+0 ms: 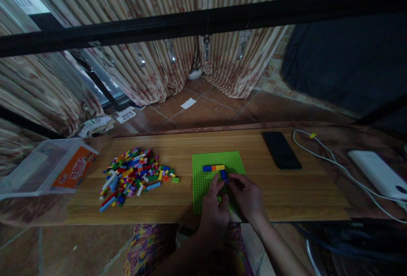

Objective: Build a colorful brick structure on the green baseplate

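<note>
A green studded baseplate (199, 159) lies on the wooden board in front of me. On it, a short row of toy bricks (213, 168) runs blue, orange and yellow, and a dark blue brick (223, 174) extends toward me from its right end. My left hand (214, 206) rests over the plate's near part, fingers apart, its fingertips close to the dark blue brick. My right hand (249, 195) comes in from the right, thumb and forefinger pinched at a small purplish brick (226, 180) beside the blue one. The fingers partly hide that small brick.
A heap of mixed bricks (133, 172) lies left of the plate. Further left stands a clear plastic box (34, 165) with an orange label. A black phone (281, 150) lies on the right, then a white cable (337, 161) and a white power bank (375, 172).
</note>
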`<state>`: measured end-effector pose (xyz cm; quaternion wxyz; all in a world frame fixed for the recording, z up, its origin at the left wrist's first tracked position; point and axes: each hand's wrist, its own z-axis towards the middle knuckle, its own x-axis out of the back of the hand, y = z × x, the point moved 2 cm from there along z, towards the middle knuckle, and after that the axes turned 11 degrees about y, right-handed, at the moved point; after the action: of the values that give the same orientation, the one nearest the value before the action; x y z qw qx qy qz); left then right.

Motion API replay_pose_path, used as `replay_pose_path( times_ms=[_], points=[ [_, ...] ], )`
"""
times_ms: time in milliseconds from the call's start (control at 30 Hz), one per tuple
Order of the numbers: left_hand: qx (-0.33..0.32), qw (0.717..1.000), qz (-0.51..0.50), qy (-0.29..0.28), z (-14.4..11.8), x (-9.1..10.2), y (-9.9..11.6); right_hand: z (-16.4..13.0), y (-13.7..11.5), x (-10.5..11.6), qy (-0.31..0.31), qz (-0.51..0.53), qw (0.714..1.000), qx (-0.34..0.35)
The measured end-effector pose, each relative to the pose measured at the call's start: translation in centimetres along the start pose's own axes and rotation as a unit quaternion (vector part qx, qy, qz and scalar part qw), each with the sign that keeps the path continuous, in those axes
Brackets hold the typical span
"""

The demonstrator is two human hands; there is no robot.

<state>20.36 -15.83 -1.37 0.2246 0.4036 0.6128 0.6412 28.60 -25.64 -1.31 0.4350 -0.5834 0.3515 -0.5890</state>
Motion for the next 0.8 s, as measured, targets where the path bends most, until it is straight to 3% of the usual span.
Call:
replay_pose_path(
  times_ms=[167,367,567,800],
  points=[
    [0.031,0.999,-0.017,0.004,-0.1,0.2,0.1,0.0,0.1,-0.3,-0.011,0.021,1.000,-0.020],
    [0.033,0.998,0.046,0.006,0.4,0.4,0.5,0.5,-0.3,-0.6,0.004,-0.002,1.000,-0.029],
    [0.028,0.990,0.136,0.013,3.3,1.0,1.9,1.2,-0.5,-0.6,-0.007,0.005,0.998,-0.054],
    [0.035,0.979,0.201,0.001,6.1,0.6,2.1,2.0,-0.5,-0.6,-0.042,-0.002,0.996,-0.072]
  ],
)
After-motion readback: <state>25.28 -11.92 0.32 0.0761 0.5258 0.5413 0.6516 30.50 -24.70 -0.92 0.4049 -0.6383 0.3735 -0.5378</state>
